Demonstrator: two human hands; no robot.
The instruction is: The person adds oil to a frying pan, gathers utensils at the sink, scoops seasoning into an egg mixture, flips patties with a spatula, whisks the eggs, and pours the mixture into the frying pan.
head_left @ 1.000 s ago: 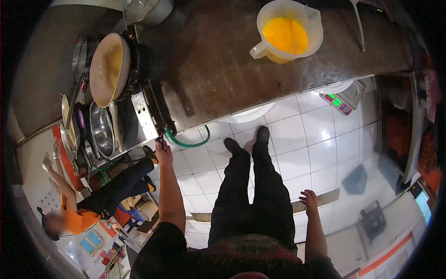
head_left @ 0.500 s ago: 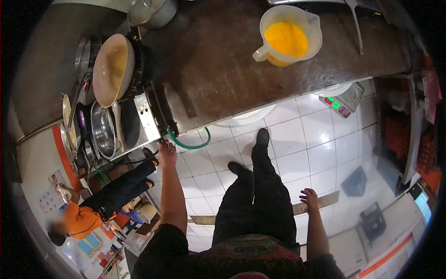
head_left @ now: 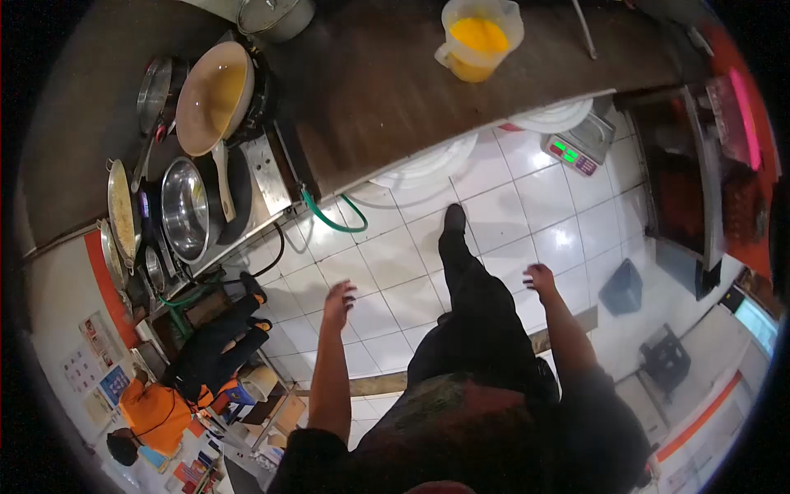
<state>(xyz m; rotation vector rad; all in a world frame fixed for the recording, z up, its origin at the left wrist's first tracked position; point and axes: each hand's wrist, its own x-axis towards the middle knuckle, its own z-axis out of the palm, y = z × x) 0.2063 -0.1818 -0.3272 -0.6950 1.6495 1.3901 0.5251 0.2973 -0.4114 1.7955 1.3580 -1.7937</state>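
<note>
A tiled floor (head_left: 403, 284) is bordered by a counter (head_left: 370, 115), joined at its left end by a stove (head_left: 265, 169). On the stove, a pan (head_left: 195, 115) is set just beside a steel bowl (head_left: 185, 212). Yellow liquid is held in a jug (head_left: 504, 51) on the counter. A green hose (head_left: 333, 225) is looped below the counter's edge, near the left hand (head_left: 337, 306). It and the right hand (head_left: 541, 282) are held above the floor, fingers released and loosely curled.

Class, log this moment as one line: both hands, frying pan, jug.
left hand: empty, open | right hand: empty, open | frying pan: on stove | jug: on counter, holding yellow liquid
</note>
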